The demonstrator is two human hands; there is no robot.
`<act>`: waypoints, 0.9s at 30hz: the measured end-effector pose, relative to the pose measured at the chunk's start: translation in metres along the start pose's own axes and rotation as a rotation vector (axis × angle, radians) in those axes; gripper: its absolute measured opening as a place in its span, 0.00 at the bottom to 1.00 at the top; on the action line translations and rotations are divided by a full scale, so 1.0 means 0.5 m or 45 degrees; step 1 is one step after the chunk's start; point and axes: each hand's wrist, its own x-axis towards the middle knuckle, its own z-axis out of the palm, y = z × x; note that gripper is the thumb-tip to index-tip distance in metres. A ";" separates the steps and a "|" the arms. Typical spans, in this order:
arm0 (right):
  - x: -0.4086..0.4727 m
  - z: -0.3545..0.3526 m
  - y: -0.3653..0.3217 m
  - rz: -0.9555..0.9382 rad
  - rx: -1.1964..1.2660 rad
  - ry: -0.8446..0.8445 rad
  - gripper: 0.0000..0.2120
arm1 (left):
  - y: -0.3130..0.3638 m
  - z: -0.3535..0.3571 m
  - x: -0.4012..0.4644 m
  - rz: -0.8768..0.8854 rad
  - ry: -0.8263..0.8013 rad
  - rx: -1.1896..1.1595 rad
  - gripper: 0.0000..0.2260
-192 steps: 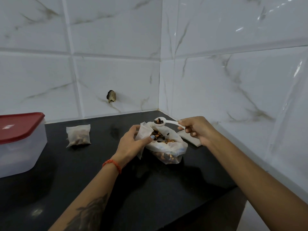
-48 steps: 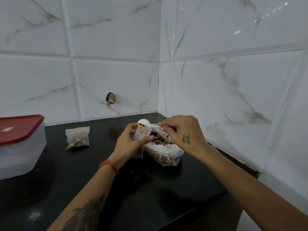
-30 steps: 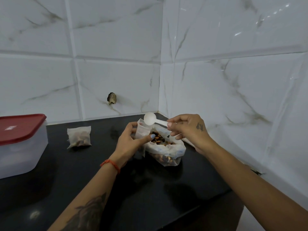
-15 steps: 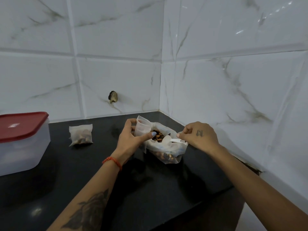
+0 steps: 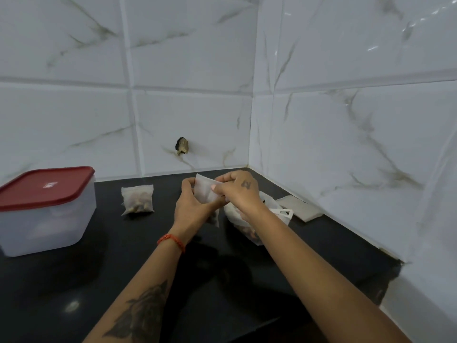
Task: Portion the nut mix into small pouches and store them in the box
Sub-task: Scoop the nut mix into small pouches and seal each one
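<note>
Black, glossy stone makes up the surface (image 5: 247, 280), and both forearms reach across it toward the corner. Raised over it, the left hand (image 5: 191, 206) grips a small pouch (image 5: 204, 191) from the side, fingers curled round it, while the right hand (image 5: 237, 191) pinches its top edge; held up like this between both hands, the mouth is probably being pressed closed after filling, and keeping it upright would stop nuts spilling. What the pouch holds is mostly hidden by the fingers.

Just behind the right wrist sits the big bag of nut mix (image 5: 249, 226), slumped open on the surface, with the white spoon (image 5: 282, 212) resting in it, handle pointing right, handy for the next scoop. Beyond that, against the right wall, lie flat empty pouches (image 5: 299, 207).

To the left, one filled pouch (image 5: 137, 200) lies on the surface, between the hands and the box (image 5: 47, 219). It stands well apart at the left edge with its red lid (image 5: 44, 188) on, so in my judgement the lid must come off before any pouch goes in. Nothing else lies on the way to it. Farthest back, a dark hole (image 5: 182, 146) marks the tiled wall (image 5: 74, 120).
</note>
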 end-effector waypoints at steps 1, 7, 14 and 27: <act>0.004 0.005 -0.002 0.024 0.090 -0.017 0.05 | 0.006 -0.008 -0.002 -0.008 -0.010 -0.044 0.33; 0.018 0.039 -0.017 0.079 0.413 -0.213 0.06 | 0.015 -0.099 0.006 -0.153 -0.014 -0.257 0.04; 0.013 0.088 0.012 0.024 0.451 -0.441 0.03 | -0.012 -0.153 -0.022 -0.095 0.068 -0.218 0.05; -0.003 0.085 0.032 0.025 0.570 -0.458 0.04 | -0.006 -0.145 -0.012 -0.018 0.069 -0.245 0.02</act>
